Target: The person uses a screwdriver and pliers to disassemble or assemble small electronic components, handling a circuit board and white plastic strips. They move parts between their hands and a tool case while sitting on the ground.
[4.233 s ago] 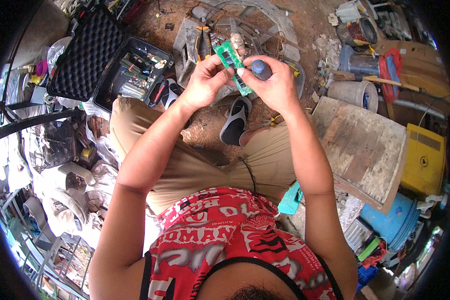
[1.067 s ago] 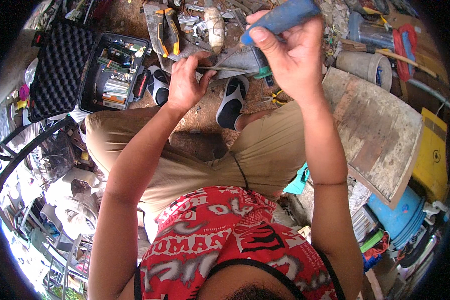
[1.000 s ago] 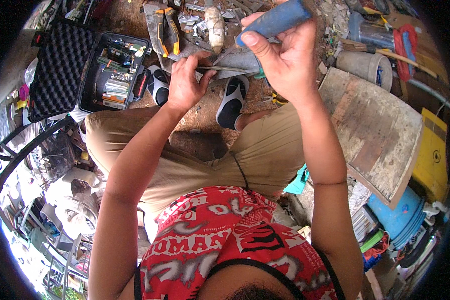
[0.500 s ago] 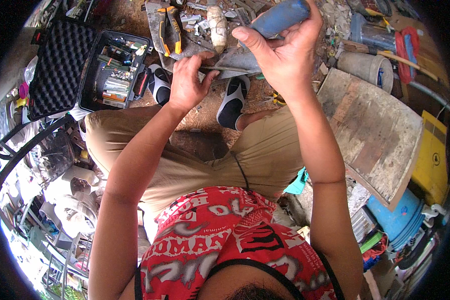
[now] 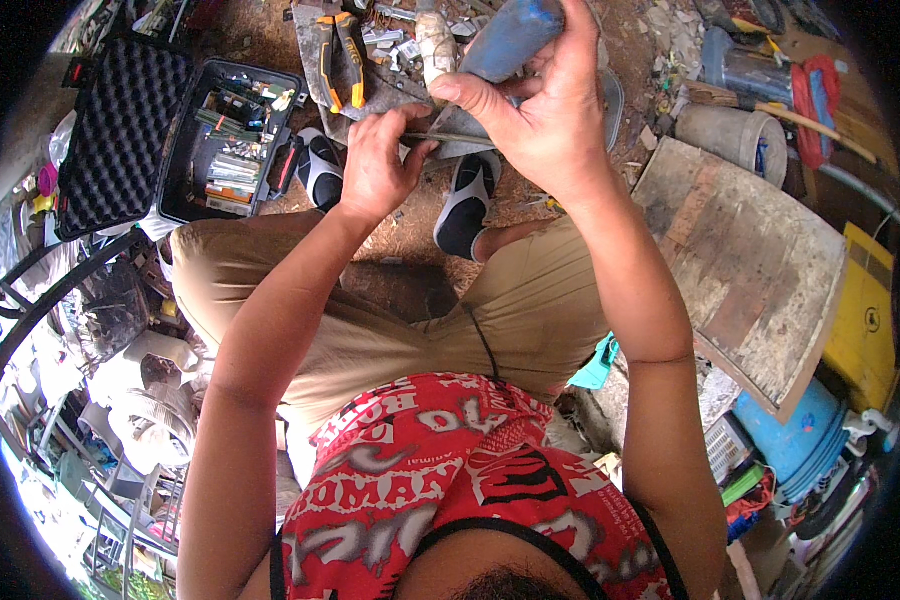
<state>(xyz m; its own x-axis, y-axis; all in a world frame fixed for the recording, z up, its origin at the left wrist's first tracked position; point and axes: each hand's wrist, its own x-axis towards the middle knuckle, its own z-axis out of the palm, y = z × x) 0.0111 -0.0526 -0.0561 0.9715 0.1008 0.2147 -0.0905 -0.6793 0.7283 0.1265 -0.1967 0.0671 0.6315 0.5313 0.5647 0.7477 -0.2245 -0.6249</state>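
My right hand (image 5: 555, 120) is raised toward the top of the view, wrapped around a tool with a thick blue handle (image 5: 510, 35). A thin metal shaft (image 5: 455, 138) runs from under that hand to the left. My left hand (image 5: 375, 165) pinches the shaft's end between thumb and fingers. Both hands hover above my knees and black-and-white shoes (image 5: 465, 205). The tip of the shaft is hidden by my left fingers.
An open black tool case (image 5: 230, 140) with a foam lid (image 5: 120, 130) lies at left on the dirt. Orange-handled pliers (image 5: 338, 55) rest on a metal plate ahead. A worn wooden board (image 5: 750, 260), grey bucket (image 5: 740, 135), yellow container (image 5: 875, 320) and blue tub (image 5: 790, 440) stand at right.
The green board held 4.2 s ago is gone from my hands. My right hand has lifted the blue-handled tool higher, while my left hand stays pinched on the shaft.
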